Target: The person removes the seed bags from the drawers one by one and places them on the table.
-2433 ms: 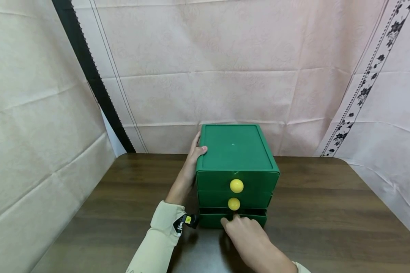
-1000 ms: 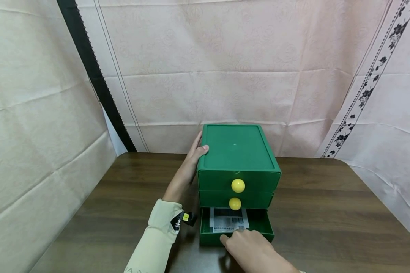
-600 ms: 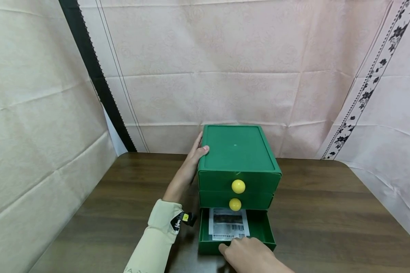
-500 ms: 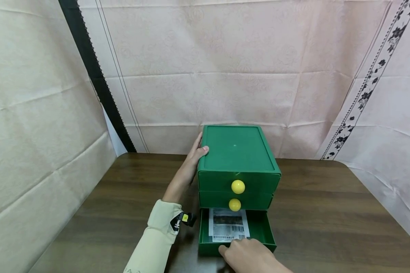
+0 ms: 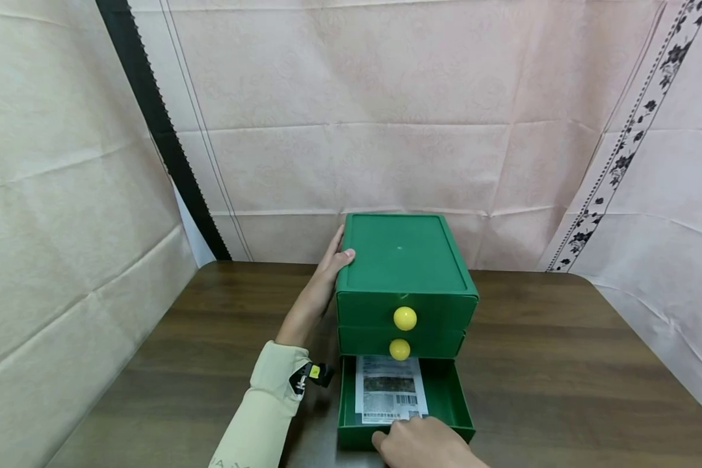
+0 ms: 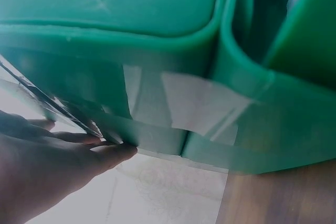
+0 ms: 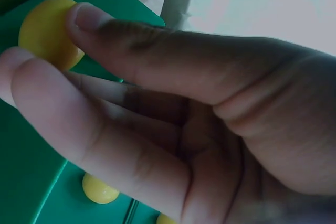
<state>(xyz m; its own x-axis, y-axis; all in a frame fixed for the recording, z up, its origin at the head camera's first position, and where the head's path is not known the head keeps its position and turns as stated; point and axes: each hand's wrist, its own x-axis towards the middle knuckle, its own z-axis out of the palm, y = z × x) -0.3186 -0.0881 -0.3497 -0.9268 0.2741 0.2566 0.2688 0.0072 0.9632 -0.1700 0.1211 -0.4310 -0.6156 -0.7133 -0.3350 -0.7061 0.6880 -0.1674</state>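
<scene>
A green chest of drawers point(image 5: 406, 253) has its bottom drawer point(image 5: 353, 437) pulled out toward me. Flat inside that drawer lies a white printed label with a barcode point(image 5: 389, 393), partly under the drawer above. My right hand point(image 5: 424, 445) is at the bottom drawer's front; in the right wrist view its thumb and fingers pinch a round yellow knob point(image 7: 47, 32). My left hand point(image 5: 326, 276) rests against the chest's left side with fingers extended, thumb at the top edge; the left wrist view shows its fingertips point(image 6: 123, 151) by the green wall.
The two upper drawers, with yellow knobs point(image 5: 405, 318), are closed. Under the chest is a brown wooden table point(image 5: 561, 364). Pale cloth point(image 5: 415, 97) hangs behind the table and along both sides.
The bottom drawer has slid out toward me from nearly closed, my right hand moving along at its front. The label inside has come into view. My left hand has stayed on the chest's side.
</scene>
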